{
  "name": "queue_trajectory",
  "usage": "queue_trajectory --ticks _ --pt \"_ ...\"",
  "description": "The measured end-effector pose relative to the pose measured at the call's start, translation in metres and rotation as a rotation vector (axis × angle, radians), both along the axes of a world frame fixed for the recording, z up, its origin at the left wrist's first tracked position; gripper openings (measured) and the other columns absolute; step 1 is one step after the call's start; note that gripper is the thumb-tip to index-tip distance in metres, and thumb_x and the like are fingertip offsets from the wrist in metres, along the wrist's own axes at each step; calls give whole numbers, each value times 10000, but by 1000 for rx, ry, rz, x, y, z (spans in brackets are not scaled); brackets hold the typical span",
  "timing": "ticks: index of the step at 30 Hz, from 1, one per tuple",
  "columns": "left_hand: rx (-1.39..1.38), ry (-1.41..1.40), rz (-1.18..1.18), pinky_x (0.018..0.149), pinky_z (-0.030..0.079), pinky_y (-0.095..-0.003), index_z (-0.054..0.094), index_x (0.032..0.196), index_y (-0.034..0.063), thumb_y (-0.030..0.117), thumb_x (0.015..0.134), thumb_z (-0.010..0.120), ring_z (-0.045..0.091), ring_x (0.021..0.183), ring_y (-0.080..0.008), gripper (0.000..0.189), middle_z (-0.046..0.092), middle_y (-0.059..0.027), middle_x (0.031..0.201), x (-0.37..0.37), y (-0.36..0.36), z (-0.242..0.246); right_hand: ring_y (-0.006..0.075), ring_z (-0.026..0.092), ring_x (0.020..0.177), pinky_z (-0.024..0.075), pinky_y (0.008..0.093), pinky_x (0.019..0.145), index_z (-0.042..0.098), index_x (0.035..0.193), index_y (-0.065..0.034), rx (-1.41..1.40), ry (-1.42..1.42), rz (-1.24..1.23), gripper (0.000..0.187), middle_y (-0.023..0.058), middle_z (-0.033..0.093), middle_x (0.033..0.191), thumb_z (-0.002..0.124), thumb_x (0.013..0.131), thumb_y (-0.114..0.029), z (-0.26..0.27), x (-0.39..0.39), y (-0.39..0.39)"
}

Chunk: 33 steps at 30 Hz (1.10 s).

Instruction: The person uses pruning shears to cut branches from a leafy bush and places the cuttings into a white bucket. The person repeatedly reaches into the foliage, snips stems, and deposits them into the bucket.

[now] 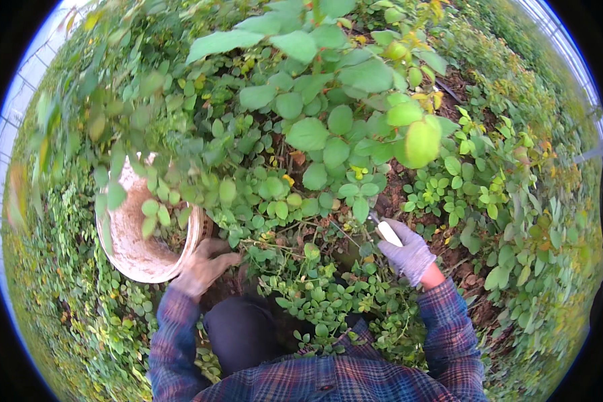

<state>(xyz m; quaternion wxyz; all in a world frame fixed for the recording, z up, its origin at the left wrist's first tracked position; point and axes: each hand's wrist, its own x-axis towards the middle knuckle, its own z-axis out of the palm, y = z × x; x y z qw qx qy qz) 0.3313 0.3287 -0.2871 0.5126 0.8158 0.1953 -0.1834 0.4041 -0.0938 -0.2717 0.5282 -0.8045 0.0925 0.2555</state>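
My left hand [203,266], in a dirty work glove, is at the right side of a dirty white plastic bucket [151,274], its fingers spread toward low stems. Whether it touches the bucket or grips a stem I cannot tell. The bucket leans with its mouth toward me and has some plant cuttings inside. My right hand [407,254], in a pale glove, is closed on a white-handled tool [389,234] pointing up and left. Leaves hide most of its metal end. Leafy rose-like plants [326,301] grow between my hands.
A tall leafy shoot [306,133] rises close to the camera, over the ground ahead. Brown soil with dead leaves [470,281] shows right of my right hand. My bent knee [243,334] is below my left hand. Dense foliage surrounds me on both sides.
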Motion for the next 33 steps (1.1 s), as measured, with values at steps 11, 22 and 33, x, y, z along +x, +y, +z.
queue_trajectory --ticks 11,22,33 --pt "-15 -598 -579 953 505 -392 548 1273 -35 246 876 701 584 1171 -278 509 567 -197 1278 109 -178 66 344 651 1048 530 469 869 616 1213 -136 -937 -254 1036 319 157 662 1165 550 912 -217 -23 34 100" --pt "-862 389 405 1020 438 -386 495 1247 -60 50 972 428 561 757 -149 304 652 -152 1072 145 -180 -20 342 648 871 510 437 769 583 1240 -192 -656 -260 452 459 169 640 963 652 813 -345 60 -29 -23" --pt "-1372 524 308 773 419 -176 363 1417 -29 203 1023 412 501 818 -86 460 493 5 926 163 -125 -109 294 624 952 435 437 823 537 1295 -185 -1060 -339 728 539 120 627 1008 682 794 -319 22 -5 10"
